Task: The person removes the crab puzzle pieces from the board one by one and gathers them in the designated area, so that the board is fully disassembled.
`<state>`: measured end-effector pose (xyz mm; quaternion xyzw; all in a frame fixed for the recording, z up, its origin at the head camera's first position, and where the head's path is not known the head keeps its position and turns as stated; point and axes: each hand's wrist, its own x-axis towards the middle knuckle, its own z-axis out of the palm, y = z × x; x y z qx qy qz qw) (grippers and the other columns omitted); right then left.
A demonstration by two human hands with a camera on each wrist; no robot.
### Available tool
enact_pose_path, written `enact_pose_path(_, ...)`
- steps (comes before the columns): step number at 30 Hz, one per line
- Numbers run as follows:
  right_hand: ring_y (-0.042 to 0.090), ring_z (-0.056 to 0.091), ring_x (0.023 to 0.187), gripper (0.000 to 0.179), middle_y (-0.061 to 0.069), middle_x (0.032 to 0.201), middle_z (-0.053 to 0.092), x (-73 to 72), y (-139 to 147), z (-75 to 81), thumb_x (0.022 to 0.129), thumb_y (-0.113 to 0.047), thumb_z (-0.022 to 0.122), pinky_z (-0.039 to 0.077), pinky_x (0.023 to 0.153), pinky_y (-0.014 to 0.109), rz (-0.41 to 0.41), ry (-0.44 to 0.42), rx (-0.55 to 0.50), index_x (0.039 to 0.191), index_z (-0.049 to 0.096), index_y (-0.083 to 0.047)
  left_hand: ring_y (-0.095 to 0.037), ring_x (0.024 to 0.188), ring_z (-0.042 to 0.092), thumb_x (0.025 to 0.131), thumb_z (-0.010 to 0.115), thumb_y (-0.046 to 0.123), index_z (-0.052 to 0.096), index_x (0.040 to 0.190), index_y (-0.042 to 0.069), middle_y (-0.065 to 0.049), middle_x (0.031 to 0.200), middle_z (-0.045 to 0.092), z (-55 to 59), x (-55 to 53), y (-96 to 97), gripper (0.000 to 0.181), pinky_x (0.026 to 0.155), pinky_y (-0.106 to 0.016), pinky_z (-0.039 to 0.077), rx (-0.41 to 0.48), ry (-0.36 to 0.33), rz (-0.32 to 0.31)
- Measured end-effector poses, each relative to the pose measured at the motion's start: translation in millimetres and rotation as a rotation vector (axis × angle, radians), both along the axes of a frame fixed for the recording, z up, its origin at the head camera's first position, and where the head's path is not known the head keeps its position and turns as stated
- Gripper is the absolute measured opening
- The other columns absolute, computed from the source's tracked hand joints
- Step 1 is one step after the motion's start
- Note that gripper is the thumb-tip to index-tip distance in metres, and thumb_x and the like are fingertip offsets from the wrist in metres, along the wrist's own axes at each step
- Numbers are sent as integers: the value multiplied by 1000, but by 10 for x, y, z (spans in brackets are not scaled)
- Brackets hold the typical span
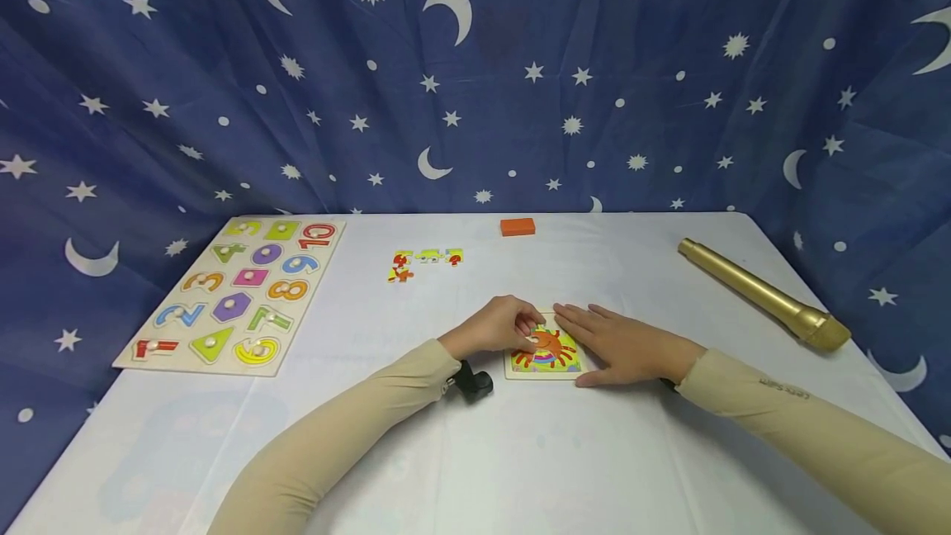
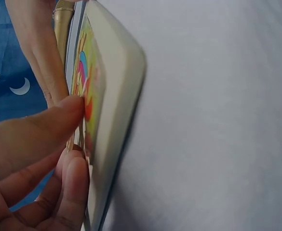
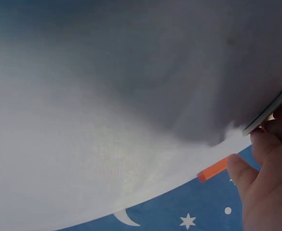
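Note:
A small square jigsaw puzzle [image 1: 548, 353] with a red-orange crab picture lies in its pale wooden tray [image 1: 546, 376] on the white table. My left hand [image 1: 505, 324] is over the tray's upper left part, thumb and fingertips pinching a thin puzzle piece [image 2: 82, 132], mostly hidden by the fingers. Along the tray's right side rests my right hand [image 1: 624, 343], fingers stretched out and thumb near the lower right corner. In the right wrist view, its fingers [image 3: 268, 144] lie against the tray's edge [image 3: 271, 108].
Several loose puzzle pieces [image 1: 429, 256] lie farther back, left of centre. Behind them to the right is an orange block [image 1: 518, 227]. A number-and-shape peg board [image 1: 238, 295] covers the left side. At the right lies a gold microphone [image 1: 765, 291]. A starry blue curtain [image 1: 475, 106] hangs behind the table.

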<state>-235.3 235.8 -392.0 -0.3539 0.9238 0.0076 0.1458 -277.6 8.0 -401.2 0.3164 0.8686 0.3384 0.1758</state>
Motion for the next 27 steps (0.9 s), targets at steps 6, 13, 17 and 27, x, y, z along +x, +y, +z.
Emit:
enact_pose_path(6, 25, 20, 145, 87, 6, 159, 13, 0, 12, -10, 88, -66, 41, 21, 115, 49, 23, 13, -7, 151, 17, -10, -4, 71, 51, 75, 78, 10, 68, 108, 2, -1, 83, 62, 12, -1, 2, 35, 65, -11, 43, -2, -7, 1)
enact_pose_path(13, 25, 18, 146, 74, 5, 159, 12, -49, 16, -35, 96, -53, 38, 19, 116, 49, 55, 39, 13, 151, 15, -11, -5, 72, 51, 75, 79, 9, 67, 108, 1, -2, 84, 62, 18, 5, 9, 36, 64, -12, 43, -2, -15, 3)
enact_pose_path(17, 25, 17, 146, 74, 5, 159, 11, -61, 7, -36, 96, -53, 39, 18, 116, 50, 54, 33, 5, 151, 15, -11, -5, 71, 50, 74, 79, 9, 67, 107, 2, -1, 82, 60, 11, 2, 11, 35, 63, -11, 42, 1, -18, 6)
enact_pose_path(27, 24, 17, 146, 71, 5, 159, 12, -166, -17, -56, 97, -47, 39, 18, 117, 49, 42, 72, 10, 152, 13, -10, -4, 71, 50, 74, 79, 9, 67, 106, 2, -1, 82, 59, 5, -7, 10, 35, 64, -11, 42, 7, -12, -6)
